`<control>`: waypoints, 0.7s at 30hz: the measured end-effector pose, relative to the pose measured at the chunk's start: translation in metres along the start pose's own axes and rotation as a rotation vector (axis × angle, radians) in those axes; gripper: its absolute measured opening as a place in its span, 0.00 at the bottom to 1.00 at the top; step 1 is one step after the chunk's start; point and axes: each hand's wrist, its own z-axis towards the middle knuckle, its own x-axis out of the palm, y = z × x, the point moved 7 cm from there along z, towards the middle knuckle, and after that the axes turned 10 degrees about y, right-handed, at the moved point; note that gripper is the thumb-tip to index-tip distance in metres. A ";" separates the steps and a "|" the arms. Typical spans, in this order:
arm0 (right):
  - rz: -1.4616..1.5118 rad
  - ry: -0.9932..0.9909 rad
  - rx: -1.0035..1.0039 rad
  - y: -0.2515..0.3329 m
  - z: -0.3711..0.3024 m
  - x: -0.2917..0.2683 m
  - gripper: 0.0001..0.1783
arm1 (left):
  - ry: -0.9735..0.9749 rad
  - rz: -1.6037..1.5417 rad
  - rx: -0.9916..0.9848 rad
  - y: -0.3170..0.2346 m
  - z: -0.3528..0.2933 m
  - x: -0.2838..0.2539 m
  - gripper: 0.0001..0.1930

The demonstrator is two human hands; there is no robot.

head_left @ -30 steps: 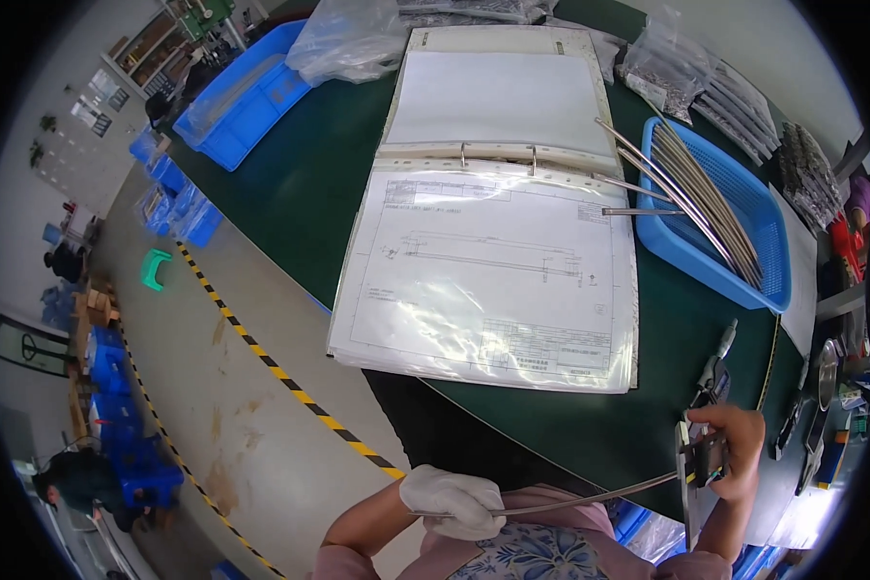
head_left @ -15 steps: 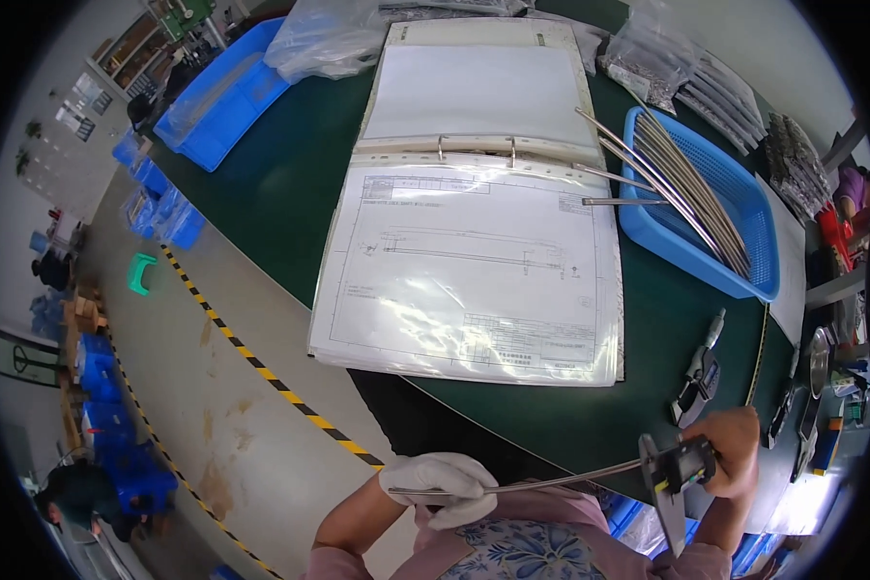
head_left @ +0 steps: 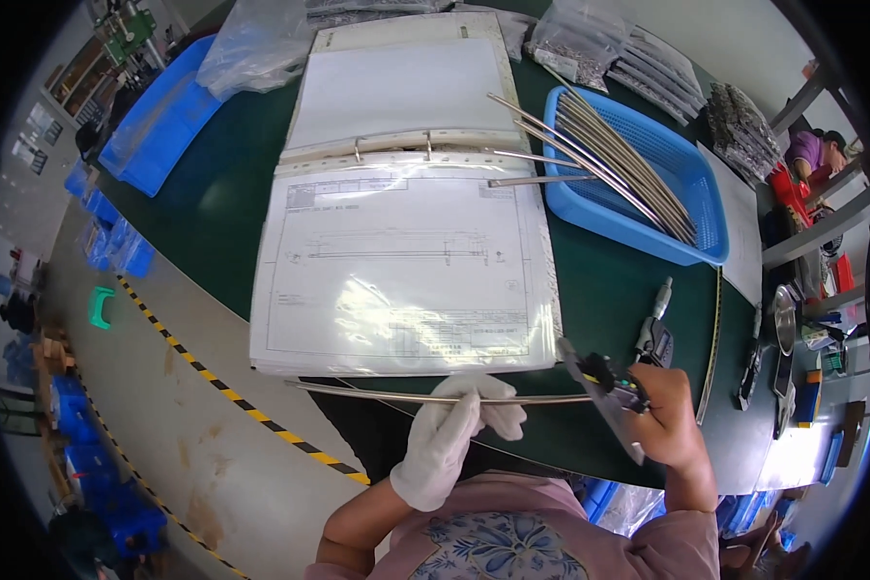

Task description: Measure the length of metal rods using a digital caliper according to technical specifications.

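My left hand (head_left: 442, 447), in a white glove, pinches a long thin metal rod (head_left: 358, 391) near its middle. The rod lies roughly level, just past the lower edge of an open binder (head_left: 396, 261) with a technical drawing. My bare right hand (head_left: 663, 416) is wrapped round a digital caliper (head_left: 604, 391). The caliper's jaws are at the rod's right end; whether they touch it I cannot tell. A digital micrometer (head_left: 655, 333) lies on the table beyond my right hand.
A blue basket (head_left: 638, 232) of metal rods stands right of the binder, several rod ends jutting over the page. Bagged parts (head_left: 652, 72) lie behind it. A blue bin (head_left: 164, 126) stands far left. More tools (head_left: 785, 329) lie at right. Another person (head_left: 812, 155) sits far right.
Both hands have risen away from my body toward the binder with rod and caliper. My left hand now grips nearer the rod's middle, with more rod showing to its left. The view has shifted right.
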 end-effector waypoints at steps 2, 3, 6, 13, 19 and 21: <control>0.019 0.054 -0.025 -0.001 0.003 0.009 0.04 | -0.057 0.065 -0.008 0.006 0.008 0.004 0.15; 0.030 0.059 -0.016 -0.003 0.004 0.011 0.04 | -0.113 0.111 0.037 0.003 0.012 0.005 0.14; 0.073 0.088 0.032 -0.004 0.008 0.013 0.04 | -0.226 0.175 0.059 0.002 0.017 0.001 0.13; 0.013 -0.131 0.173 -0.008 -0.001 -0.027 0.14 | -0.233 0.123 0.137 0.008 0.017 -0.012 0.14; -0.462 -0.432 -0.095 0.011 -0.010 -0.046 0.25 | -0.207 0.204 0.076 0.017 0.013 -0.015 0.10; -0.516 -0.486 -0.121 0.013 -0.010 -0.046 0.25 | -0.187 0.235 0.091 0.017 0.013 -0.013 0.07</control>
